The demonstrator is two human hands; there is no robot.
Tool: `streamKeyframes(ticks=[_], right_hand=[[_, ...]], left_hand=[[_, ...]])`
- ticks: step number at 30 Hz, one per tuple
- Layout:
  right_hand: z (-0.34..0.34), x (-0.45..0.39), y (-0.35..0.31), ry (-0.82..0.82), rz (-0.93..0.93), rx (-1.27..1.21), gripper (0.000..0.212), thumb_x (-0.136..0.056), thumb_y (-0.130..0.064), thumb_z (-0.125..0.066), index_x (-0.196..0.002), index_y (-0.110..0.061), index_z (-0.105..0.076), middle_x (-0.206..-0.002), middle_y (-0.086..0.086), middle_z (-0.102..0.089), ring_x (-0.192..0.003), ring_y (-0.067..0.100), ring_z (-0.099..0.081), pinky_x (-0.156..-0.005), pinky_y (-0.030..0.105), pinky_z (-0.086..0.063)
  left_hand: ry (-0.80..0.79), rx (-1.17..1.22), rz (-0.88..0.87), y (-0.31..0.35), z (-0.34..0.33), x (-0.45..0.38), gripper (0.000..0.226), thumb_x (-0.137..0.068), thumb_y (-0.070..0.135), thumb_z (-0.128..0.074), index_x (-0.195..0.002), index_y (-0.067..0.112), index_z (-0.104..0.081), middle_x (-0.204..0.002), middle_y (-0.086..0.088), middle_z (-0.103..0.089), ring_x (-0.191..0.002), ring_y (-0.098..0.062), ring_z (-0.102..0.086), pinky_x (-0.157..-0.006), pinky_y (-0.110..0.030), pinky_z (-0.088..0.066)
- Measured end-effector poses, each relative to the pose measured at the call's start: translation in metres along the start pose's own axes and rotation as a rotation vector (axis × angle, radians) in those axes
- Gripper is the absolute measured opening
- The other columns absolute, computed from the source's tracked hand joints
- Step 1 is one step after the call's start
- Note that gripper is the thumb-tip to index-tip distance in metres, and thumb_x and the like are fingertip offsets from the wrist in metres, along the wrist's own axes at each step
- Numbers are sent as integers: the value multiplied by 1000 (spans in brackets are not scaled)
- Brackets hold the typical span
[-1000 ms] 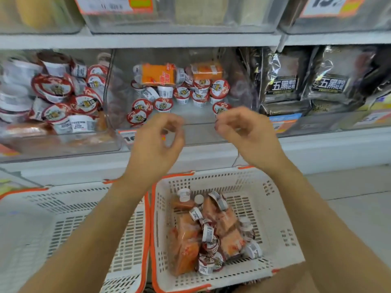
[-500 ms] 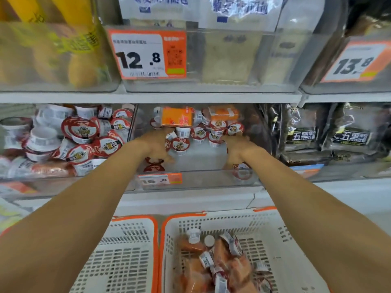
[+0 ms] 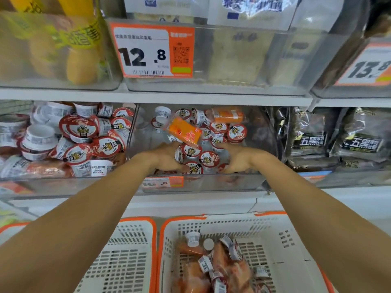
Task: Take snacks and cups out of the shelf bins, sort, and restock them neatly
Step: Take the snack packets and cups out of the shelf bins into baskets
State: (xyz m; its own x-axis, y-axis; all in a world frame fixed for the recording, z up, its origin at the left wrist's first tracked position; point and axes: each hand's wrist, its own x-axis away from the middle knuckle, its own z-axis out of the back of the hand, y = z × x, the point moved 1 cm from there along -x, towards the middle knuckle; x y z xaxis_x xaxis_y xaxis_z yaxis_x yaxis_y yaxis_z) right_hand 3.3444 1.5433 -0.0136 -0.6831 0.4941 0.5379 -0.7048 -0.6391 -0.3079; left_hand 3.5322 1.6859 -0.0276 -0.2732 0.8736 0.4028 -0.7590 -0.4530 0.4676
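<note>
The cups (image 3: 208,158) — small white tubs with red-and-white foil lids showing a tiger face — lie heaped in the middle clear bin (image 3: 211,182) on the lower shelf, some lid-up, some on their sides. Both hands are inside that bin, one on each flank of the heap. The left hand (image 3: 167,157) lies against the cups on its side, fingers reaching forward and around them, thumb low by the bin's front; the right hand (image 3: 239,158) mirrors it, fingers spread and lightly curved against the pile. Whether either hand truly clasps a cup cannot be told.

An orange pack (image 3: 184,132) sits tilted on top of the heap just above the hands, and a second orange pack (image 3: 228,116) lies farther back to the right. The bin's front carries an orange price tag (image 3: 163,183) reading "16.8" (blurred).

The bin to the left (image 3: 63,182) holds more of the same tiger-lid cups (image 3: 78,127), jumbled. To the right stand dark foil bags (image 3: 310,138) printed with the white characters "五黑".

On the shelf above, a tag (image 3: 152,51) reads "12.8" with a QR code and barcode; another tag (image 3: 368,66) at the right reads "13.8". Yellow packs (image 3: 80,49) fill the upper left bin.

Below, two white baskets with orange rims sit side by side — the right basket (image 3: 275,235) holds cups and orange packs, and the left basket (image 3: 127,250) shows only its slotted walls.
</note>
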Motion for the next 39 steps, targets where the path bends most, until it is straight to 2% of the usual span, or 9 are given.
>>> streamKeyframes(ticks=[4, 10, 14, 20, 24, 28, 32, 36, 39], right_hand=[[-14, -15, -14, 65, 148, -216, 112, -68, -32, -92, -157, -31, -24, -156, -8, -39, -139, 16, -42, -115, 34, -38], [-15, -28, -31, 88, 134, -207, 115, -66, -38, -93, -156, -26, -23, -158, -1, -36, -140, 23, -41, -111, 33, -40], [-19, -21, -33, 141, 183, -365, 100, -68, -25, -94, -150, -18, -37, -141, -6, -49, -131, 12, -47, -101, 20, -37], [-13, -17, -35, 127, 238, -575, 100, -49, -34, -100, -138, -25, -55, -133, -13, -61, -125, 10, -56, -112, 35, -43], [-2, -1, -37, 159, 294, -718, 79, -61, -18, -96, -131, -24, -59, -121, -10, -68, -112, 7, -64, -95, 27, -55], [8, 24, -50, 209, 333, -852, 70, -69, -5, -90, -130, -21, -58, -111, -8, -68, -98, 7, -67, -62, 17, -55], [13, 56, -58, 298, 398, -895, 69, -66, -7, -92, -125, -23, -60, -114, -5, -71, -104, 12, -70, -79, 29, -60], [-1, 110, -53, 299, 448, -816, 69, -66, -17, -93, -126, -25, -61, -120, -9, -69, -114, 11, -65, -99, 39, -55], [-38, 144, -31, 183, 390, -868, 67, -69, -16, -90, -127, -30, -61, -124, -11, -67, -108, 16, -68, -91, 46, -58]], left_hand=[[47, 222, 27, 5, -6, -5, 92, -81, 41, -80, -154, 29, -25, -153, 2, -42, -139, -21, -42, -112, -30, -35], [80, 342, 37, 11, -8, -11, 86, -67, 23, -92, -136, 23, -42, -122, 7, -59, -118, -16, -56, -103, -29, -45], [85, 356, 36, 10, -4, -7, 68, -70, 20, -90, -121, 23, -46, -111, 5, -59, -100, -13, -58, -79, -22, -48], [132, 570, 28, -5, 5, -3, 86, -38, 41, -98, -117, 41, -62, -120, 5, -68, -114, -18, -64, -103, -43, -50], [195, 869, -28, 4, 14, 13, 66, -71, 7, -86, -129, 26, -61, -120, -1, -71, -116, -22, -64, -103, -43, -50], [192, 1105, -57, 21, 21, 31, 63, -84, 3, -74, -140, 20, -51, -120, -7, -71, -111, -29, -68, -90, -54, -56], [286, 1121, -155, 51, 27, 69, 39, -94, 2, -63, -125, 22, -53, -112, -4, -72, -105, -25, -69, -81, -40, -58], [382, 1025, -251, 68, 4, 115, 47, -94, 11, -65, -133, 27, -44, -120, 0, -67, -109, -12, -67, -88, -29, -57], [378, 928, -293, 70, -46, 150, 44, -92, 25, -64, -130, 32, -42, -118, 8, -65, -102, 2, -65, -80, -16, -53]])
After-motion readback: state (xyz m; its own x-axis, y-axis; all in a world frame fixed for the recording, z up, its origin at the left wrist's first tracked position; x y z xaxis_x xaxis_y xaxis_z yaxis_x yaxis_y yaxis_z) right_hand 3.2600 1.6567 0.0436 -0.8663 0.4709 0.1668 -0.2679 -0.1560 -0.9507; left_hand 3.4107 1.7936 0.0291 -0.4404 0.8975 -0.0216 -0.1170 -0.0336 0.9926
